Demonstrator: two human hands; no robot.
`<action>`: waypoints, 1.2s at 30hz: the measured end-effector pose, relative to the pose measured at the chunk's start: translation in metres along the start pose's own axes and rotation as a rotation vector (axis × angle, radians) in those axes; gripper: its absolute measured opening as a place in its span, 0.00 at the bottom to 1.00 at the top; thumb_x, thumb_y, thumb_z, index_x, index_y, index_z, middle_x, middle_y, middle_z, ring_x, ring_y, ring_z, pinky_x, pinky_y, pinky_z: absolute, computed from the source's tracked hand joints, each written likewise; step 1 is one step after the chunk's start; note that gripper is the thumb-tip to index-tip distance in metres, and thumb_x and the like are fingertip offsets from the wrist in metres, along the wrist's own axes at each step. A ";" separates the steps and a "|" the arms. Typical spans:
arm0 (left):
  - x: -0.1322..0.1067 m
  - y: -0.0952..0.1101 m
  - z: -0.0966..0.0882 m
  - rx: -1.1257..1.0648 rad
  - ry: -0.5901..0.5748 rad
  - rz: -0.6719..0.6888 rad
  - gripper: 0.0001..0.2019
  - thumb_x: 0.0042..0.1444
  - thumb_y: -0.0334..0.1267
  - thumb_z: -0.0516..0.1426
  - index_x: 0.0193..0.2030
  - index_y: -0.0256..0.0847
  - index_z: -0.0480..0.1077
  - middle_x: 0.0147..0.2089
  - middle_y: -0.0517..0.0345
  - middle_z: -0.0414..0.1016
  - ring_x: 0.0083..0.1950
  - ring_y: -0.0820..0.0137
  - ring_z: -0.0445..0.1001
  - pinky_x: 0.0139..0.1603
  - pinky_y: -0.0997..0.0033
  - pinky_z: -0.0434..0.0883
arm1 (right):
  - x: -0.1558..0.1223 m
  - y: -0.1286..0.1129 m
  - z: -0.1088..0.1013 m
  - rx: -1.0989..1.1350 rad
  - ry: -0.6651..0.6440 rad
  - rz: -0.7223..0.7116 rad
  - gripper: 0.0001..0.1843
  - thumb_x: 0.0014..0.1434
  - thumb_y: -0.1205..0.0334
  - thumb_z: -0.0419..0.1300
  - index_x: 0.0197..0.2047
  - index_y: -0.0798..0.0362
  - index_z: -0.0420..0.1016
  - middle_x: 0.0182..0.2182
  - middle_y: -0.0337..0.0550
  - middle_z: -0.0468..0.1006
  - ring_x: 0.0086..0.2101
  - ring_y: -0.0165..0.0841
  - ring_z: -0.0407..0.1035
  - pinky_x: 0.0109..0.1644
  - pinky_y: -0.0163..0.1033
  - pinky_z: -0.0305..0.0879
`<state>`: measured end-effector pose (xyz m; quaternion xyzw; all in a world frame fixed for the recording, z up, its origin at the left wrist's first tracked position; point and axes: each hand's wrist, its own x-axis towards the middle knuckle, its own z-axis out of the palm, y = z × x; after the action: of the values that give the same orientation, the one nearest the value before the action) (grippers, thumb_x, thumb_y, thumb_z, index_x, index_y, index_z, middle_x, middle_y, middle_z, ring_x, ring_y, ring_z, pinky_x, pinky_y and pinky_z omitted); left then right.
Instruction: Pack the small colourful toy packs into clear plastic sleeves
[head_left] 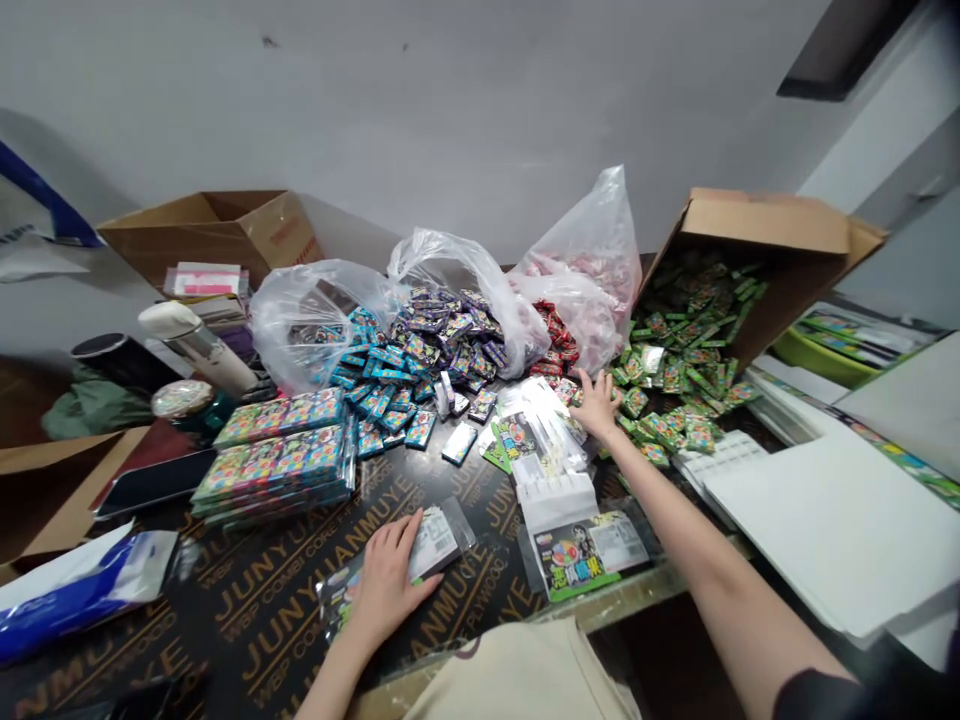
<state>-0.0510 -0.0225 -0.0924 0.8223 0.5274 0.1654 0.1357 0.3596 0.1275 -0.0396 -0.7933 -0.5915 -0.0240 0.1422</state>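
My left hand [390,575] lies over a clear plastic pouch with a printed card [439,535] on the dark table, its thumb apart from the fingers. Beyond the stack of white and green printed cards [536,430], my right hand [598,405] reaches with spread fingers between the red small packs [556,335] and the green small packs [675,385]. Its fingertips are close to the packs; I cannot tell whether they touch. Another printed pouch [577,560] lies at the table's front edge. Blue packs [386,380] and purple packs [457,325] are heaped farther left.
Clear plastic bags [319,320] stand behind the heaps. An open cardboard box [780,235] spills green packs on the right, beside white sheets [817,510]. Bundled packs [277,460], a phone [157,482], a flask [202,350] and a blue-white packet [90,590] are at left.
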 end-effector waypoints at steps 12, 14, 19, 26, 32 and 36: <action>-0.002 -0.004 0.004 0.005 -0.003 -0.033 0.37 0.45 0.46 0.58 0.62 0.44 0.52 0.56 0.50 0.63 0.56 0.58 0.60 0.57 0.55 0.57 | 0.059 0.009 -0.009 -0.032 -0.268 -0.345 0.24 0.43 0.73 0.58 0.47 0.55 0.72 0.44 0.53 0.70 0.46 0.45 0.63 0.48 0.49 0.55; -0.002 -0.004 0.003 -0.011 -0.013 -0.043 0.37 0.44 0.46 0.59 0.62 0.45 0.52 0.56 0.50 0.63 0.56 0.58 0.61 0.58 0.54 0.56 | 0.060 0.007 -0.022 -0.027 -0.176 -0.319 0.22 0.47 0.72 0.57 0.48 0.59 0.70 0.44 0.58 0.69 0.46 0.48 0.62 0.49 0.52 0.54; 0.018 0.025 -0.016 -0.211 0.050 -0.164 0.38 0.38 0.50 0.62 0.58 0.43 0.60 0.57 0.47 0.64 0.58 0.54 0.60 0.60 0.47 0.50 | 0.015 -0.039 -0.042 0.155 -0.101 -0.510 0.25 0.52 0.69 0.55 0.55 0.52 0.64 0.49 0.50 0.65 0.49 0.41 0.61 0.52 0.46 0.57; 0.059 0.083 -0.044 -1.222 -0.069 -0.443 0.16 0.43 0.47 0.61 0.31 0.33 0.74 0.28 0.52 0.76 0.28 0.69 0.72 0.34 0.70 0.68 | -0.101 -0.124 -0.059 0.620 -0.434 -1.118 0.31 0.50 0.77 0.51 0.55 0.43 0.63 0.53 0.44 0.64 0.53 0.37 0.59 0.55 0.47 0.56; 0.049 0.081 -0.048 -1.403 0.109 -0.590 0.14 0.40 0.45 0.64 0.24 0.32 0.73 0.22 0.56 0.74 0.21 0.76 0.67 0.26 0.76 0.63 | -0.133 -0.137 -0.047 0.862 -0.370 -0.883 0.45 0.45 0.60 0.63 0.63 0.49 0.45 0.61 0.49 0.52 0.59 0.44 0.47 0.61 0.53 0.46; 0.044 0.082 -0.050 -1.581 0.036 -0.623 0.13 0.41 0.42 0.64 0.26 0.31 0.73 0.24 0.55 0.74 0.24 0.76 0.68 0.30 0.76 0.65 | -0.152 -0.148 -0.035 0.964 -0.286 -0.755 0.44 0.44 0.61 0.63 0.62 0.49 0.47 0.56 0.48 0.59 0.56 0.42 0.55 0.60 0.49 0.50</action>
<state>0.0127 -0.0137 -0.0085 0.3003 0.4610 0.4534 0.7013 0.1787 0.0153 -0.0085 -0.3716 -0.7884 0.3034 0.3850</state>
